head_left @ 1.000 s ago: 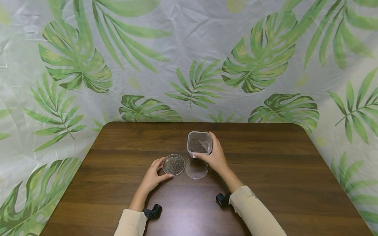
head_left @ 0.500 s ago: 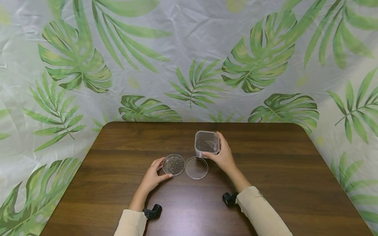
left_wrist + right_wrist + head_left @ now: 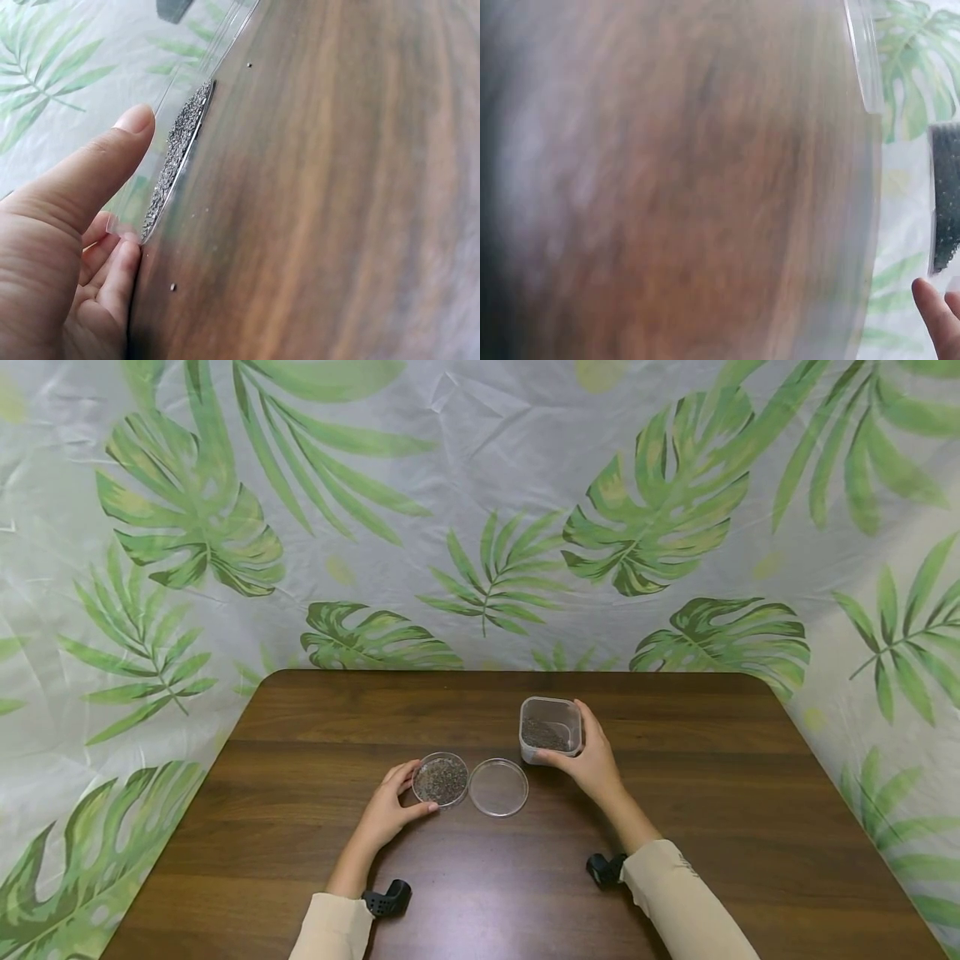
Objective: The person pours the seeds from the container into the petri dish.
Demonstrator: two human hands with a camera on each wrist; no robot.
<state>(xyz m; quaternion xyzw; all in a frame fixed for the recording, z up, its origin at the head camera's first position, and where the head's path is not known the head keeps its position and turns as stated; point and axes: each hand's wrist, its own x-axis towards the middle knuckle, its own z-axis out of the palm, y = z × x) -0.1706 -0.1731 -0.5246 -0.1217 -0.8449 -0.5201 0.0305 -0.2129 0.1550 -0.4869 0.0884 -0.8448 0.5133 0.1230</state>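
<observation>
Left grip (image 3: 385, 811) clasps a dish (image 3: 442, 753) of grains (image 3: 441, 780); right grip (image 3: 597, 766) holds a tub (image 3: 558, 714) at two o'clock. Portioning seems underway; next calls for a level carry.

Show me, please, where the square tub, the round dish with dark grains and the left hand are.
Square tub (image 3: 552, 711), head view: on its far inner wall.
Round dish (image 3: 441, 754), head view: on its far rim.
Left hand (image 3: 385, 814), head view: on the back of the hand.

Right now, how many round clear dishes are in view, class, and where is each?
2. The dish of dark grains is in the fingers of the left hand; the second dish lies just right of it.
</observation>
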